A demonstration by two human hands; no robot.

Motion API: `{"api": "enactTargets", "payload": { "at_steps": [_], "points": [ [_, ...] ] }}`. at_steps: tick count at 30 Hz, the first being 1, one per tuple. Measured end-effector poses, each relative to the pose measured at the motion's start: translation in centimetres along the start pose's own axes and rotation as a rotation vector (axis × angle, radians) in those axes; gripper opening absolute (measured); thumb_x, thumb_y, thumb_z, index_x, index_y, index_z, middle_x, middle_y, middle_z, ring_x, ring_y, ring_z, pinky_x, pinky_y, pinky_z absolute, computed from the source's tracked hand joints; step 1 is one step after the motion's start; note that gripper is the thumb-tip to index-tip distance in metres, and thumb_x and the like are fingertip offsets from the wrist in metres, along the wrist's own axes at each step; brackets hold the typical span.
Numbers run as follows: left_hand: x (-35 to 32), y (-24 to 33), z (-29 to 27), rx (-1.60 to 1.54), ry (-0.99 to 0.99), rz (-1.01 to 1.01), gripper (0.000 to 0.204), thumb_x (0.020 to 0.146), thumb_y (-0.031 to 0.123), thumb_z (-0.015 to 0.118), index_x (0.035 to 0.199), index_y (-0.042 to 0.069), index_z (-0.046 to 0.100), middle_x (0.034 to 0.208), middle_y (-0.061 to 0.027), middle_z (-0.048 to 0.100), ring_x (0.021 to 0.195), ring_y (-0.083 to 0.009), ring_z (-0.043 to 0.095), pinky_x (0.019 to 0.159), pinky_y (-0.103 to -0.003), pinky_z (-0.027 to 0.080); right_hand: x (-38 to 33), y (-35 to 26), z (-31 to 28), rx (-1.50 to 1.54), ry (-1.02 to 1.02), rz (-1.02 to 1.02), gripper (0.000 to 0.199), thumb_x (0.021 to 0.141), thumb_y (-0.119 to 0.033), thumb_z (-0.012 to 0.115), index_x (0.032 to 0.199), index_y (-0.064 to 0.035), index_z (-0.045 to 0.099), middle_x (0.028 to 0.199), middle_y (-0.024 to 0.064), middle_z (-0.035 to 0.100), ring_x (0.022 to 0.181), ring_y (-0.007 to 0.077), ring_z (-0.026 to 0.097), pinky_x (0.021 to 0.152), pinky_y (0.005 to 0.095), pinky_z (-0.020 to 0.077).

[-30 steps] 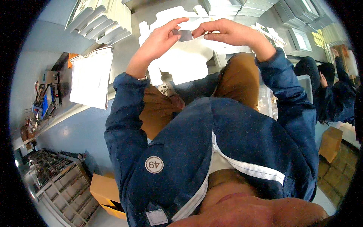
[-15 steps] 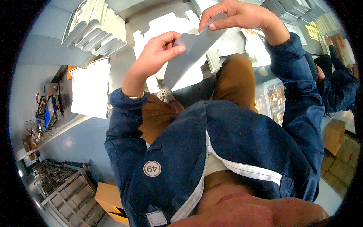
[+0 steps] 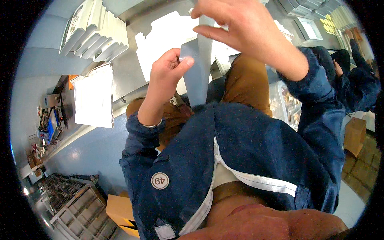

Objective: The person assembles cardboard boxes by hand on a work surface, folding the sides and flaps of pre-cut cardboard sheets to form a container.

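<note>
A folded grey-white cardboard sheet [image 3: 196,78], a flat box blank by its look, stands upright in front of my chest. My left hand [image 3: 170,72] pinches its left upper edge between thumb and fingers. Over the sheet's upper right end is my right hand [image 3: 240,28], its thumb and fingers apart; whether the thumb touches the card I cannot tell. Beyond both hands, a pile of white cut cardboard blanks [image 3: 170,30] lies on the metal table [image 3: 132,72].
Several white boxes [image 3: 96,34] stand in a row at far left. A stack of white sheets [image 3: 94,96] lies at the table's left. Right of my knee is a clear plastic container [image 3: 282,100]. Another person [image 3: 356,84] sits at far right, near a brown carton [image 3: 355,136].
My right hand has loosened its pinch on the card's top edge and come closer, its fingers parting. The sheet has turned more upright and shows a fold. My left hand keeps its pinch.
</note>
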State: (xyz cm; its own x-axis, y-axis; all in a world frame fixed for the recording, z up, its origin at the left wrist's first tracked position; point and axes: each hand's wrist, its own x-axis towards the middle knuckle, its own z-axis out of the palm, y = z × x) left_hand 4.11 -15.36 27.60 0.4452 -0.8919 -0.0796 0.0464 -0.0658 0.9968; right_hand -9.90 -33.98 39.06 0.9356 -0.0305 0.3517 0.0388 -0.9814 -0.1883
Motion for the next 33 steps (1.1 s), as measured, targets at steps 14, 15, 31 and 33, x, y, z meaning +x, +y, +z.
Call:
{"api": "enactTargets", "payload": {
  "at_steps": [14,15,31,33],
  "points": [
    [1.0,1.1,3.2,0.115,0.254,0.228,0.021,0.094,0.009,0.072,0.111,-0.001,0.071,0.073,0.0067,0.058,0.062,-0.0006,0.044,0.054,-0.02,0.033,-0.2,1.2,5.3,0.26,0.198,-0.088,0.02,0.095,-0.019,0.069,0.1,-0.0037,0.057,0.088,0.0125,0.059,0.078,0.0274,0.063,0.068,0.0379,0.0504],
    [1.3,1.2,3.1,0.071,0.256,0.237,0.022,0.093,0.009,0.072,0.112,-0.002,0.071,0.072,0.0066,0.058,0.062,-0.0007,0.044,0.054,-0.02,0.033,0.0,1.4,5.1,0.259,0.2,-0.09,0.02,0.095,-0.019,0.069,0.1,-0.0037,0.057,0.088,0.0125,0.059,0.078,0.0274,0.063,0.068,0.0379,0.0504],
    [3.0,3.0,2.6,0.13,0.28,0.481,0.018,0.089,0.006,0.076,0.103,-0.005,0.072,0.084,0.0022,0.055,0.068,-0.0045,0.042,0.059,-0.02,0.034,1.0,3.3,2.7,0.618,0.073,-0.224,0.054,0.099,-0.024,0.065,0.146,-0.0053,0.047,0.099,0.0087,0.05,0.08,0.019,0.052,0.071,0.0318,0.0466],
    [2.9,3.4,2.2,0.183,0.304,0.524,0.019,0.088,0.005,0.076,0.103,-0.005,0.072,0.081,0.0018,0.053,0.067,-0.0054,0.041,0.059,-0.021,0.034,1.1,2.1,2.1,0.375,0.177,-0.229,0.064,0.097,-0.023,0.067,0.152,-0.0056,0.041,0.097,0.0092,0.048,0.08,0.021,0.05,0.071,0.033,0.0459]
  ]
}}
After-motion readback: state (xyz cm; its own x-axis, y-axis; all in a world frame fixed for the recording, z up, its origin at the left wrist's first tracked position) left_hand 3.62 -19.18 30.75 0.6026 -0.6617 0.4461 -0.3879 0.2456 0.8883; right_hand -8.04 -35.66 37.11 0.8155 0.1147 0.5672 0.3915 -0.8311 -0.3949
